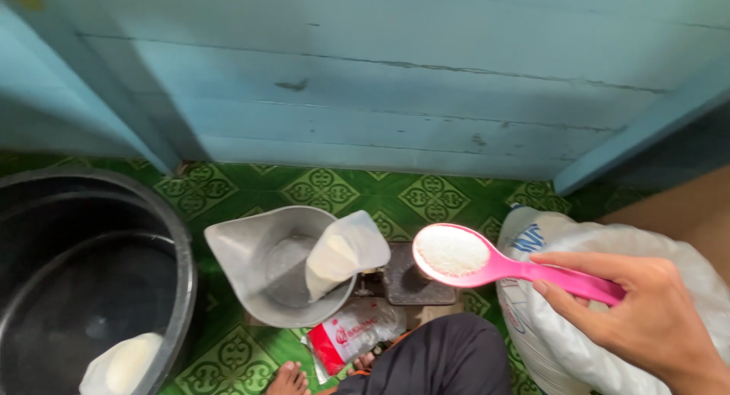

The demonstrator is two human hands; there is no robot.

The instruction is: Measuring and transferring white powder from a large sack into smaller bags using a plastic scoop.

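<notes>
My right hand (635, 315) holds a pink plastic spoon (487, 264) heaped with white grains, raised level above a small dark scale (407, 277). To the left, a clear plastic bag (342, 252) part-filled with white grains leans in the grey metal scale pan (251, 262). My right hand hovers over a large white sack (585, 334) with its top rolled open. My left hand is out of sight. My knee in dark trousers (441, 357) and bare toes (289, 380) show at the bottom.
A big black tub (91, 281) at the left holds a filled clear bag (125, 363). A red and white packet (350, 334) lies on the green patterned floor (319, 186). A blue wooden wall (380, 76) closes the back.
</notes>
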